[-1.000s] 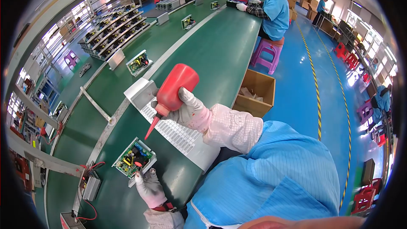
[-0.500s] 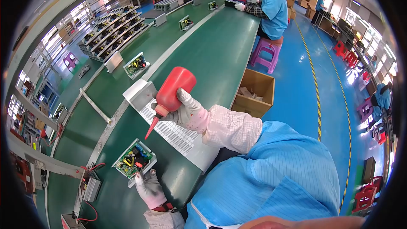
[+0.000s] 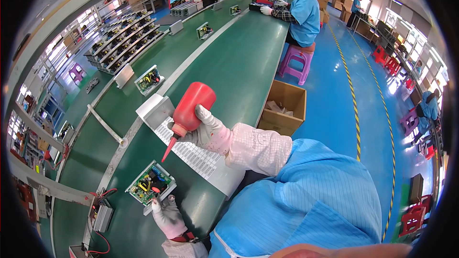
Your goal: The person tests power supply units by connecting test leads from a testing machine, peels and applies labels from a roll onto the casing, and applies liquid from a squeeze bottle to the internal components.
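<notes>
My right hand [image 3: 210,131], in a stained white glove, is closed around a red squeeze bottle [image 3: 195,106]. The bottle is tilted, and its tapered red nozzle points down and left, a little above a green circuit board [image 3: 143,184] in a metal frame. At the near edge of that frame is my gloved left hand [image 3: 168,217], its fingers gripping the edge. A small red round spot shows on the board by the fingertips; I cannot tell what it is. Beneath my right hand lies a white sheet of printed labels [image 3: 203,162], with a grey metal piece [image 3: 160,113] on its far end.
More framed boards [image 3: 149,80] stand along the green bench [image 3: 229,57]. An open cardboard box [image 3: 291,98] is below the bench's right edge. Red cables [image 3: 103,193] lie at the left. A co-worker in blue [image 3: 304,16] sits farther along on a purple stool [image 3: 296,62].
The whole view has shifted slightly, so most things appear a little farther left and lower. Both hands keep their hold, and the nozzle stays above the board.
</notes>
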Demonstrator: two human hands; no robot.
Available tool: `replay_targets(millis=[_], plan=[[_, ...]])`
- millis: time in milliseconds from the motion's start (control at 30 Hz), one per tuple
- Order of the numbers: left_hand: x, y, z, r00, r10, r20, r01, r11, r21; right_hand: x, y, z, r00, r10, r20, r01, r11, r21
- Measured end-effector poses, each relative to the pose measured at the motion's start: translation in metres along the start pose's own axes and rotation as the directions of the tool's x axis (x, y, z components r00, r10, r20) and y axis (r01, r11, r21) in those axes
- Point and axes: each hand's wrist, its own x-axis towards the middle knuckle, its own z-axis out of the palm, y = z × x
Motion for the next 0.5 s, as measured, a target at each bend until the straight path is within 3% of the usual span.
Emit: replay_targets(millis=[500], plan=[[-0.0006,-0.0014,-0.0025,1.0,-0.001,0.004,0.001,1.0,-0.016,0.003,0.0011,-0.0037,1.0,0.009,0.004,-0.009,1.0,-0.025]])
